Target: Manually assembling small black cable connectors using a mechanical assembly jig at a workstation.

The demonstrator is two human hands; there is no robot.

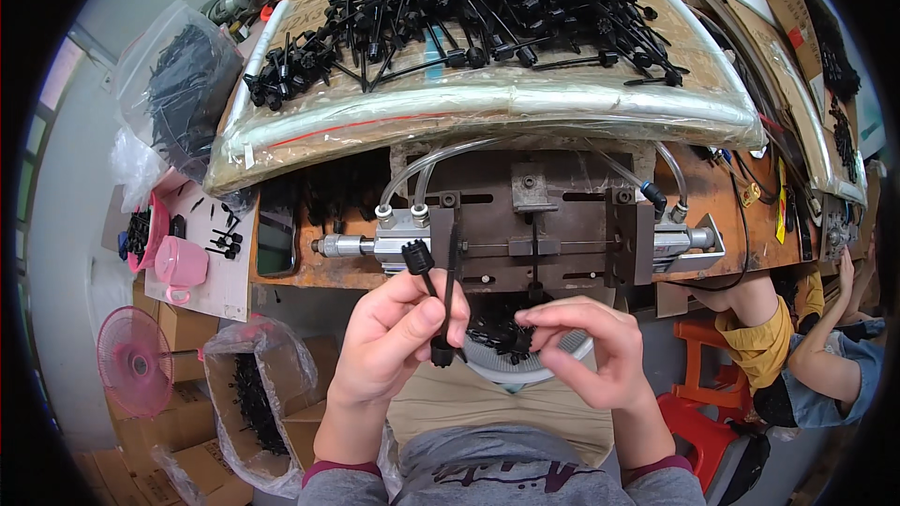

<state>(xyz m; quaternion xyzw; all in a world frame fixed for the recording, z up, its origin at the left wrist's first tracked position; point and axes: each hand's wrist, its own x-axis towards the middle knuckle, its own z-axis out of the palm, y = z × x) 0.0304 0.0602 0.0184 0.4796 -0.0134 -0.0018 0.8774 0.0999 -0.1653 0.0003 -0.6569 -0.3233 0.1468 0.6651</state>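
Note:
My left hand [401,333] is closed on black plastic rods with ridged heads [419,260], pinched between thumb and fingers. Two of them show: one head points up, another hangs below the fingers. My right hand [592,349] is raised with thumb and fingers apart, and nothing shows between them. Just beyond both hands stands a metal clamping fixture [581,215] with an air cylinder on each side. A similar black rod [535,258] is upright at the fixture's middle. Under my right fingertips, a pale basket [511,375] in front of my lap holds more black parts, partly hidden.
A wrapped cardboard tray [487,108] above the fixture carries a big heap of black rods [469,14]. To the left are a pink cup [181,262], a pink fan [136,361] and a lined carton [214,384]. Another person [825,356] sits at right near a red stool [694,422].

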